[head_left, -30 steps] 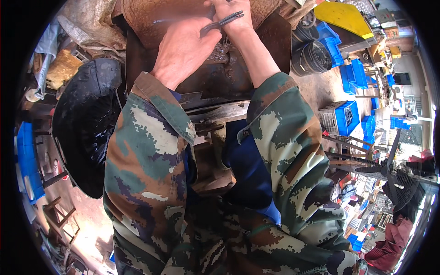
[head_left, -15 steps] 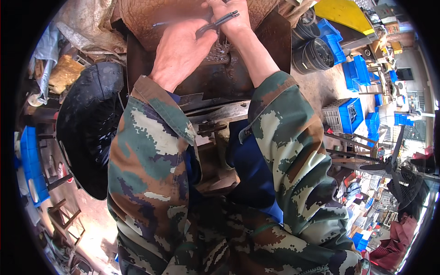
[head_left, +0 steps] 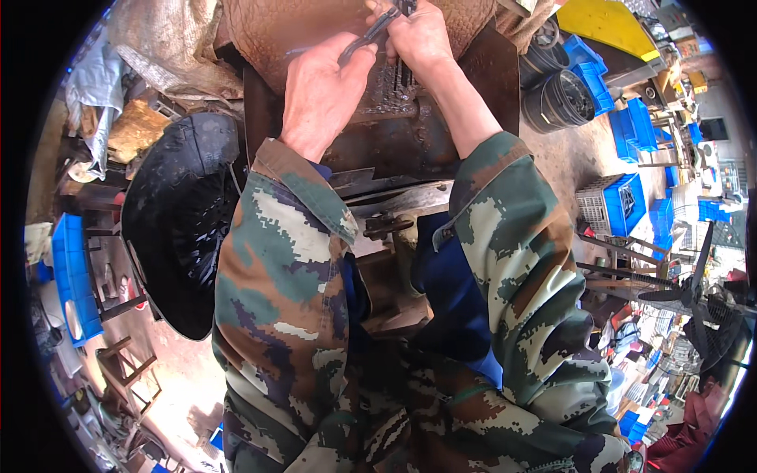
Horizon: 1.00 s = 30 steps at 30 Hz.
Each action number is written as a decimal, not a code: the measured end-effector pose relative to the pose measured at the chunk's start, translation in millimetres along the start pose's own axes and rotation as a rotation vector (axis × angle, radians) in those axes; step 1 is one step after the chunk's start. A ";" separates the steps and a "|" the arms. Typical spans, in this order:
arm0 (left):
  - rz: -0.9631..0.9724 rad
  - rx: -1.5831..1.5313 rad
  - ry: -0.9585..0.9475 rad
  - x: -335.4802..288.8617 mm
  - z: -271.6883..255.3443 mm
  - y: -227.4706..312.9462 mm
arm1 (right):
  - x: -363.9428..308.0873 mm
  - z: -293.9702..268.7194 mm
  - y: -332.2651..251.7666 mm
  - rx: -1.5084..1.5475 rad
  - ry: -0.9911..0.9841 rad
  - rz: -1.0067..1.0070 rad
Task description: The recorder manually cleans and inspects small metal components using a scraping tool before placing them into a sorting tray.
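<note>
Near the top edge, my left hand [head_left: 327, 91] is closed on a slim dark metal piece [head_left: 368, 36], thumb along it. The piece slants up to my right hand [head_left: 420, 38], whose curled fingers grip its upper end. Its exact kind is not clear, since the fingers cover much of it. Another thin bluish strip [head_left: 298, 51] sticks out left of my left hand, blurred. Both hands are over a rusty brown metal trough [head_left: 378, 150] with wet, dark clumps below the fingers. Behind them rises a brown, wrinkled, splattered sheet [head_left: 260, 39], partly blurred.
A large black bucket-like container [head_left: 177, 229] stands close by my left arm. To the right are black buckets [head_left: 558, 101], blue bins [head_left: 631, 126], a grey-white crate [head_left: 603, 205] and a black fan [head_left: 690, 292]. A wooden stool [head_left: 126, 374] stands at lower left.
The whole view has shifted, so the scene sits slightly further right and lower at the sides. The dark metal piece has tilted more steeply between my hands, and my right fingers cover more of its upper end.
</note>
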<state>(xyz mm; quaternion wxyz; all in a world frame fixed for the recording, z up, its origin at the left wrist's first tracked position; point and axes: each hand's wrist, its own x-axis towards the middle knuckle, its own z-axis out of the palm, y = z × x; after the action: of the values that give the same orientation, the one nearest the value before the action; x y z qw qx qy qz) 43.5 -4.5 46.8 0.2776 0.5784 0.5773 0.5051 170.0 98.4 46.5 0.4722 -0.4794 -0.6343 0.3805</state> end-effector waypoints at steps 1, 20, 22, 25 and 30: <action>-0.010 0.026 0.003 0.4 -2.3 -0.2 | -0.5 -0.2 -2.3 0.009 0.000 -0.004; -0.032 -0.040 0.069 9.2 -10.7 -1.7 | -68.0 -60.4 -33.8 0.051 -0.351 0.233; -0.012 -0.019 0.052 8.8 -9.7 -4.0 | -85.4 -71.2 -34.7 -0.125 -0.474 0.205; -0.044 0.101 0.053 -2.9 -32.9 -11.3 | -109.8 -60.9 -16.0 -0.178 -0.636 -0.148; -0.001 0.112 0.039 -5.8 -43.5 -16.3 | -153.4 -61.9 -15.9 -0.499 -0.702 -0.417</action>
<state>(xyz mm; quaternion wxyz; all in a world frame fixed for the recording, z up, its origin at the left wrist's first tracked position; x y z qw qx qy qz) -1.1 -18.5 45.1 0.2341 0.5826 0.6103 0.4830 240.3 -52.1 41.8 0.1660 -0.2834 -0.9101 0.2527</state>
